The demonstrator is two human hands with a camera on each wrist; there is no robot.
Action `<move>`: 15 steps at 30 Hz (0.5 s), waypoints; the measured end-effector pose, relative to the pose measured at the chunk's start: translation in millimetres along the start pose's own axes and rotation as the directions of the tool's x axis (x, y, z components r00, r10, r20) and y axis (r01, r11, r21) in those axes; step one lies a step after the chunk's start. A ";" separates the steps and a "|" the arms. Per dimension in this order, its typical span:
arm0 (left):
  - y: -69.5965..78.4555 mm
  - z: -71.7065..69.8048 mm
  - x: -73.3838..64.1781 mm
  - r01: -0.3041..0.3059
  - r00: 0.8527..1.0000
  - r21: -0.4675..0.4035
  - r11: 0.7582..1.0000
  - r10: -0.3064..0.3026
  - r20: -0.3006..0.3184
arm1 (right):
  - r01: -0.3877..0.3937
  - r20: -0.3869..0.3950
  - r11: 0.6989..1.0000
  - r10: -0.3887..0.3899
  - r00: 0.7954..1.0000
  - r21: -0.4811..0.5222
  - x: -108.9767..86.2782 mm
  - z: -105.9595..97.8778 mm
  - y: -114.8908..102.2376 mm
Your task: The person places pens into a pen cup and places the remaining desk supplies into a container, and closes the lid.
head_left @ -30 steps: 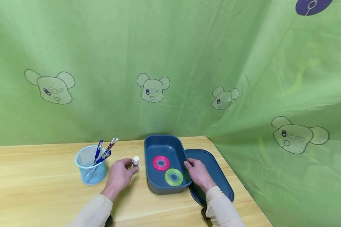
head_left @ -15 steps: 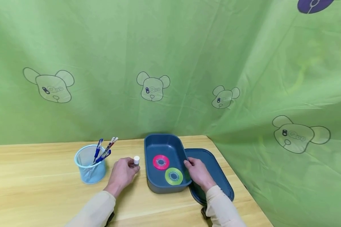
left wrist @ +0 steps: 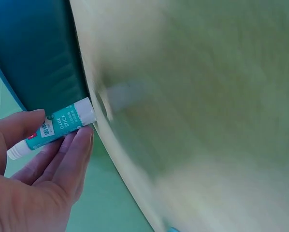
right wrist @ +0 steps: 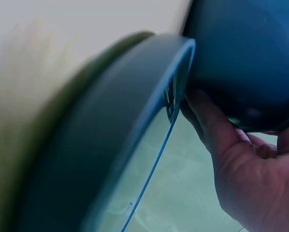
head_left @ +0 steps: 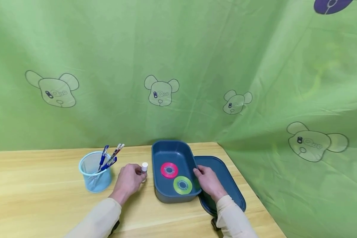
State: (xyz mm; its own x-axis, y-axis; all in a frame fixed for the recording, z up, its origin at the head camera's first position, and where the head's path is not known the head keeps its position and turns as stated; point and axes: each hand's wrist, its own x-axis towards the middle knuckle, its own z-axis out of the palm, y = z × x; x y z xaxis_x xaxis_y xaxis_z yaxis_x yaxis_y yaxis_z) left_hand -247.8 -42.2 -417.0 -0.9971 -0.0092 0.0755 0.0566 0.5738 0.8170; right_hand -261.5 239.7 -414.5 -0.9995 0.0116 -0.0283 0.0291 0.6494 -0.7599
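In the head view my left hand [head_left: 128,181] pinches a glue stick [head_left: 144,168] between thumb and fingers, just left of the box. Its teal label and white ends show in the left wrist view, where the glue stick [left wrist: 60,124] lies across the fingertips, one end close to the tabletop. I cannot tell whether it touches the table. My right hand [head_left: 209,181] grips the right wall of the dark blue box [head_left: 172,199], thumb at the rim. Inside the box lie a pink ring-shaped roll [head_left: 169,170] and a yellow-green one [head_left: 182,185], both flat.
A dark blue lid [head_left: 223,178] lies to the right, partly under my right hand and forearm. At the left stands a light blue mesh pen cup [head_left: 96,183] with pens and pencils. A green curtain [head_left: 178,122] hangs behind the wooden table [head_left: 32,195].
My left hand has shifted slightly to the right with the glue stick, closer to the box, and more of the stick shows below its cap. My right hand keeps its hold on the box.
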 end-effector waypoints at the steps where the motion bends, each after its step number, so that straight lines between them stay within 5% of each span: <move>1: 0.3 -0.1 -0.5 0.005 1.000 -0.010 1.000 -0.005 0.004 | -0.001 0.002 1.000 0.001 1.000 0.001 0.0 0.0 0.1; 15: 2.2 -4.8 -5.3 -0.026 0.999 -0.087 0.996 0.024 -0.027 | 0.000 -0.007 1.000 0.000 1.000 -0.008 1.3 0.8 0.8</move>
State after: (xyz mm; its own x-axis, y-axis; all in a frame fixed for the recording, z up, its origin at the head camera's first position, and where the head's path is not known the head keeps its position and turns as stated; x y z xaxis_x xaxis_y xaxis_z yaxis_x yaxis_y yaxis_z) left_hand -242.2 -44.8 -412.8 -0.9937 -0.0178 0.1108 0.0871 0.5009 0.8611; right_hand -262.7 239.6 -415.7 -0.9996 0.0171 -0.0239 0.0292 0.6554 -0.7547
